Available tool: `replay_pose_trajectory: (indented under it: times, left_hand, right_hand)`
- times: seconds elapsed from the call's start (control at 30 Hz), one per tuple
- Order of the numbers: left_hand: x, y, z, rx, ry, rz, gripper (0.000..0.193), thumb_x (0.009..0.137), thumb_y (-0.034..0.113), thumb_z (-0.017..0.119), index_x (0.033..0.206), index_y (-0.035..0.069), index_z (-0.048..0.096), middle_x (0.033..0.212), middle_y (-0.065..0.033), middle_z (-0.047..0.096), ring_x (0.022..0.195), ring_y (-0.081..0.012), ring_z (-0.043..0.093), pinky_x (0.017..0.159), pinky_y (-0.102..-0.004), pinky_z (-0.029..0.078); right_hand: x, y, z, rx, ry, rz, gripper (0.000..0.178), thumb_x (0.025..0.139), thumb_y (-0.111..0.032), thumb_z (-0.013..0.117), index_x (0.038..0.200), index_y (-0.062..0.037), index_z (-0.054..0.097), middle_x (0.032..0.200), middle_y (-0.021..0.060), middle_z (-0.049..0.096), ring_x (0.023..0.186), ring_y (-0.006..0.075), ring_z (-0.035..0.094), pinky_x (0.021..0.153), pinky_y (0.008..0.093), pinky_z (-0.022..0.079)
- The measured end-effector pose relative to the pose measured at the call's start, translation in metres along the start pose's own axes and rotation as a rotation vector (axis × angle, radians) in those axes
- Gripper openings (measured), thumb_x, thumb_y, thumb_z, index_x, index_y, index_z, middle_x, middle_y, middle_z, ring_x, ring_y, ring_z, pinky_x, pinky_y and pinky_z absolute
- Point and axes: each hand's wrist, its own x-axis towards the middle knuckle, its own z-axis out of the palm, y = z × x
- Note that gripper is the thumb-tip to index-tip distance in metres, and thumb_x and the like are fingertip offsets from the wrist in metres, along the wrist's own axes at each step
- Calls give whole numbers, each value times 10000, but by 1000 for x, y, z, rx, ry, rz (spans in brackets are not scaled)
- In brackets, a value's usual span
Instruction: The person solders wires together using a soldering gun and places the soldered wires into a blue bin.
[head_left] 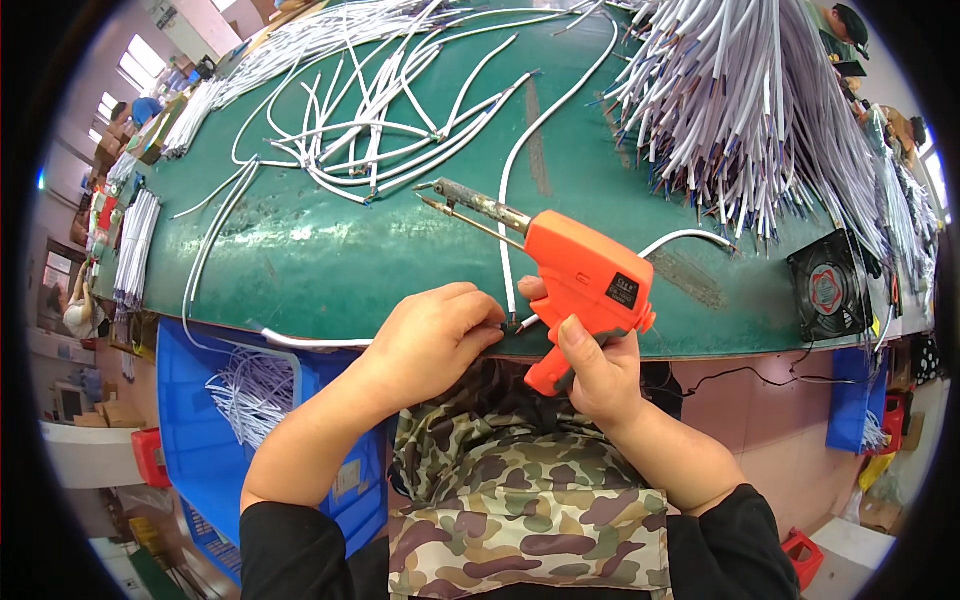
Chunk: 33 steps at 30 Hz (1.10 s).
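Note:
My right hand is wrapped round the grip of an orange soldering gun. The gun's metal tip points to the upper left, raised over the table. My left hand is closed at the table's near edge, thumb and fingertips pinched on a white cable that runs in from the left. Just beside those fingertips, a second white cable comes down from the far side, its dark wire ends at the pinch. A short white piece shows between the two hands. Exactly how the wire ends meet is too small to tell.
Loose white cables lie across the green table. A thick heap of cables hangs at the far right. A small black fan stands on the right edge. Below left is a blue bin with cables inside.

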Motion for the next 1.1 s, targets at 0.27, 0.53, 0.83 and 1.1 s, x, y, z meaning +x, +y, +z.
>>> replay_pose_trajectory:
  times: [0.27,0.53,0.83,1.1]
  left_hand:
    - [2,13,14,-110,127,-263,92,844,39,652,912,-5,607,763,-63,571,662,-156,574,587,-307,474]
    - [0,15,20,-747,98,-623,78,871,24,638,869,28,559,757,-2,548,646,-51,536,528,-237,445]
    - [-5,-3,19,242,214,137,144,720,-8,661,849,32,609,789,-97,550,762,-311,583,663,-398,482]
    - [-9,-16,13,144,215,281,272,656,-39,649,919,29,636,829,-101,569,748,-293,582,636,-386,487]
  right_hand:
    - [-2,-3,2,-15,7,25,429,930,-248,576,1284,-18,498,1201,108,602,1091,189,566,852,316,447]
    - [-1,-5,-2,39,-32,15,398,950,-145,565,1313,-7,478,1244,106,578,1119,159,550,962,330,434]
    - [0,-2,1,91,-3,3,403,934,-217,572,1270,-5,503,1207,127,597,1144,233,555,991,389,417]
    - [1,-2,2,49,0,24,409,934,-220,565,1273,0,504,1211,135,599,1170,237,544,1010,401,403]
